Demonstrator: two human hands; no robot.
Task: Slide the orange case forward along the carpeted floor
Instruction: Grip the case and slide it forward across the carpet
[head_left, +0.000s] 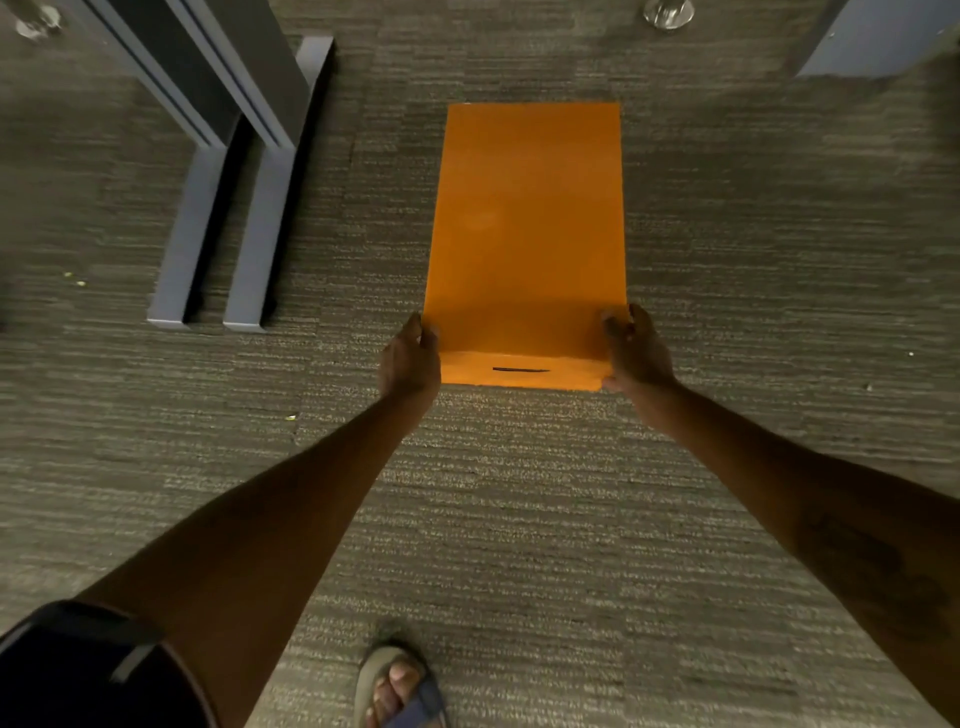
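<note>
Head view: the orange case (524, 228) lies flat on the grey carpeted floor (519, 519), long axis pointing away from me, slightly right of centre. Its near end face carries a thin dark slot (521, 370).

My left hand (410, 361) is closed around the near left corner of the case, fingers curled over the top edge and the thumb side against the end. My right hand (636, 351) grips the near right corner in the same manner, fingertips (613, 319) resting on the top surface. Both arms are extended forward and nearly straight.

Left of the case, well apart from it, two grey furniture feet (223, 244) rest on the carpet, running roughly parallel to the case. A metal caster or glide (668, 11) sits at the top edge, beyond the far end of the case. A grey panel (872, 41) occupies the top right corner.

At the bottom centre, my foot in a sandal (397, 686) stands on the carpet. A dark garment (78, 670) fills the bottom left corner.
</note>
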